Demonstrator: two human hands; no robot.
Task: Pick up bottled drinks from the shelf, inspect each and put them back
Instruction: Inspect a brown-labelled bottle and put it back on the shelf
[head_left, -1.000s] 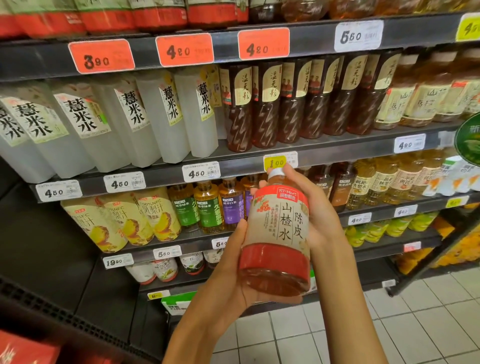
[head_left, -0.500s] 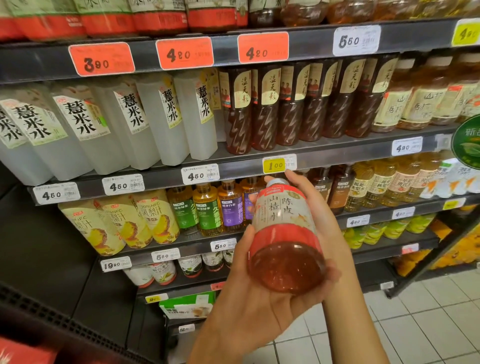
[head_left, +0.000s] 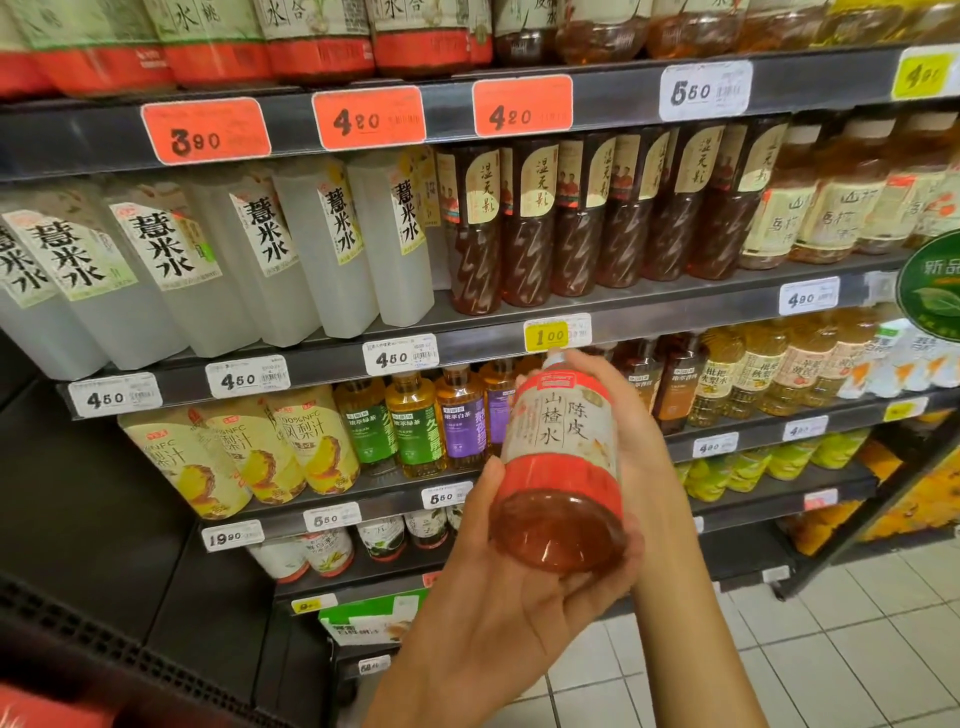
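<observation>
Hawthorn drink bottle (head_left: 563, 457): tilted, base cupped by left hand (head_left: 514, 597), right hand (head_left: 631, 421) gripping behind; slip risk if loosened.

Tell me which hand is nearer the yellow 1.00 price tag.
Right. The right hand grips the bottle's upper part just below the yellow tag; the left hand cups its base, lower.

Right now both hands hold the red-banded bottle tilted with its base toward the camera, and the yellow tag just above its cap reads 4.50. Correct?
Not quite. In the head view the yellow tag above the cap reads 1.00; the 4.50 is on the white tag to its left. The rest holds: the left hand and right hand hold the red-banded bottle, tilted base toward the camera.
</observation>
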